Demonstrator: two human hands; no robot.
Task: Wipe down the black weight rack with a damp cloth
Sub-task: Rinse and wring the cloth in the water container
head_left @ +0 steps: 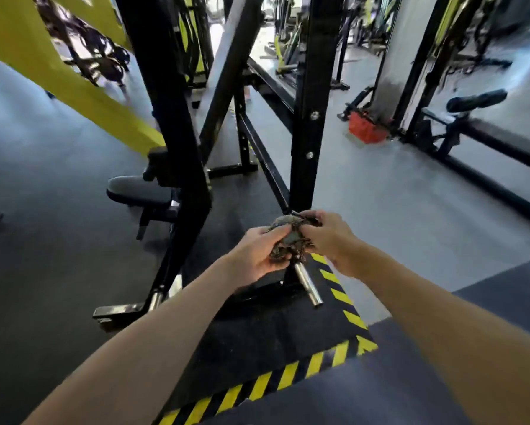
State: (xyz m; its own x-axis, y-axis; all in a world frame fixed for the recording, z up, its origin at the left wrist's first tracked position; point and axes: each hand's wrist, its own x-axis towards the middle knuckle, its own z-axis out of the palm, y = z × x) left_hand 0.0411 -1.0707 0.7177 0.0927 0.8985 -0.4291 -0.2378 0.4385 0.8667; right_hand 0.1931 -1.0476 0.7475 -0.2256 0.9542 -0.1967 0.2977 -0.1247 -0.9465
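Note:
A crumpled dark, patterned cloth [289,237] is bunched between both my hands in front of the black weight rack [308,118]. My left hand [257,256] grips the cloth from below and the left, fingers curled round it. My right hand [328,237] pinches its upper right side. The hands hover just in front of the base of the rack's right upright, above a chrome weight peg [309,286] that sticks out from the rack's foot. The rack's left upright [171,118] rises beside it.
A black mat with yellow-black hazard stripes [288,372] lies under the rack's foot. A padded seat [141,191] sits left of the rack, with a yellow beam [58,72] above it. A red crate [366,128] and a bench [472,102] stand at the right.

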